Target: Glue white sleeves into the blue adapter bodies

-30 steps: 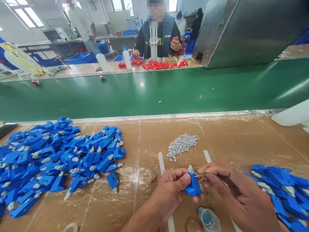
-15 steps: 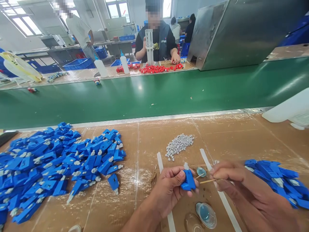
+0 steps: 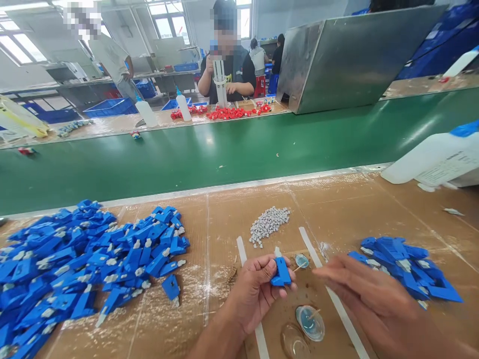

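My left hand point(image 3: 258, 284) is closed around a blue plastic piece point(image 3: 280, 272) with a pale grey tip that points up. To its right my right hand point(image 3: 370, 294) is blurred by motion, fingers pointing left; whether they hold anything does not show. Below the hands is a clear round cup of blue liquid point(image 3: 310, 323) with a thin wooden stick point(image 3: 315, 314) in it. Another small dish of bluish liquid point(image 3: 302, 261) sits just beyond the blue piece, a second stick point(image 3: 298, 268) at its edge. A heap of small grey pieces point(image 3: 269, 225) lies farther back.
A large pile of blue pieces point(image 3: 86, 254) covers the left of the table, a smaller pile point(image 3: 407, 267) the right. White tape strips point(image 3: 346, 319) flank the cups. A white jug point(image 3: 430, 159) lies at the back right. Beyond the green belt point(image 3: 209, 154), a person handles red parts.
The stick has left my right fingers, and one now stands in the blue-liquid cup. The view has turned slightly right. My left hand still holds the blue piece.
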`<state>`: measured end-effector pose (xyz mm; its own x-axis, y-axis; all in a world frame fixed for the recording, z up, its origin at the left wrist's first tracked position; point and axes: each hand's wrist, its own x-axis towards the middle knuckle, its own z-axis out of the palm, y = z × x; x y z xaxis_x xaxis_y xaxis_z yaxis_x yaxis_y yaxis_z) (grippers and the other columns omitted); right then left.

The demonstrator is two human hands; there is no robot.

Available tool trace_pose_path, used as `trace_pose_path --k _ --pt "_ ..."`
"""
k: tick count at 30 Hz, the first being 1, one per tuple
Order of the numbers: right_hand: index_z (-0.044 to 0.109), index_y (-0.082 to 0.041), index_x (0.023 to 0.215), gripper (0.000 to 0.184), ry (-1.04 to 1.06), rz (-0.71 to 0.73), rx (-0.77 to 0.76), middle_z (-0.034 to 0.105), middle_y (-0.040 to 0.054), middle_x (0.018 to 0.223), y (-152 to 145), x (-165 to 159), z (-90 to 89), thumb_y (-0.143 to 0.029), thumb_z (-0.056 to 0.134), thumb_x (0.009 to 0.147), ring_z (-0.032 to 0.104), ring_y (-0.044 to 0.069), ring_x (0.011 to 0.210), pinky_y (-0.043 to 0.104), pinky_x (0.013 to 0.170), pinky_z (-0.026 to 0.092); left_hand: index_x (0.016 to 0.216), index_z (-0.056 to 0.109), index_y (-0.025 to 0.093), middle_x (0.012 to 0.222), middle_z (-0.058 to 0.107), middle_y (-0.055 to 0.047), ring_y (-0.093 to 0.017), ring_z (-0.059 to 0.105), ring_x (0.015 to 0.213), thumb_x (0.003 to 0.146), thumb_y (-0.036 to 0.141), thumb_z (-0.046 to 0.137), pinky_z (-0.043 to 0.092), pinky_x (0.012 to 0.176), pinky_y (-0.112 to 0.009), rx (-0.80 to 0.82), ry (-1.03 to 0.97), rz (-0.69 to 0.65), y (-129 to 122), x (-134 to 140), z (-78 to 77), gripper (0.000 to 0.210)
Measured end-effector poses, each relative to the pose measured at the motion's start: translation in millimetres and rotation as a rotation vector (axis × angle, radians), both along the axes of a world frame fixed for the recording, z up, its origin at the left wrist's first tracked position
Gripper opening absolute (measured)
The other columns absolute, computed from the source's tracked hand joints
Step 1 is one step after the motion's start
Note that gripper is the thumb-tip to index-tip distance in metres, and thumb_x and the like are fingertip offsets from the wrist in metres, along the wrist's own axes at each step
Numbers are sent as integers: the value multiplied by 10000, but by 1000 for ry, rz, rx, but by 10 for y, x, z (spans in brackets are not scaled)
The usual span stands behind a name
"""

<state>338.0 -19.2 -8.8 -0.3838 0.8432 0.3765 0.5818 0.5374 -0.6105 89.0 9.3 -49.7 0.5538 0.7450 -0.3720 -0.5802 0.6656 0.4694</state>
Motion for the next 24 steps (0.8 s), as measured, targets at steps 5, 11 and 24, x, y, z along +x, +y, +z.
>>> trace_pose_path --k 5,11,24 --pt "817 -226 1096 285 -237 28 7 777 75 866 883 91 -61 -263 538 1138 717 227 729 332 662 560 1039 837 48 892 800 -139 -163 793 749 850 393 979 559 578 -148 -9 0 7 -12 -5 -18 419" --pt "835 -224 1025 303 -417 168 -44 741 68 897 1444 23 -202 -149 551 1100 706 220 784 319 706 513 1025 838 62 877 795 -122 -155 788 733 823 428 997 552 577 -152 -22 -22 20 2 -6 -41 447" --pt "632 -227 789 201 -324 161 -247 652 21 739 1388 -111 18 -168 618 980 577 185 658 310 639 458 1016 849 64 865 795 -112 -154 796 729 798 462 1014 572 587 -155 -8 -23 42 -30 5 -32 482"
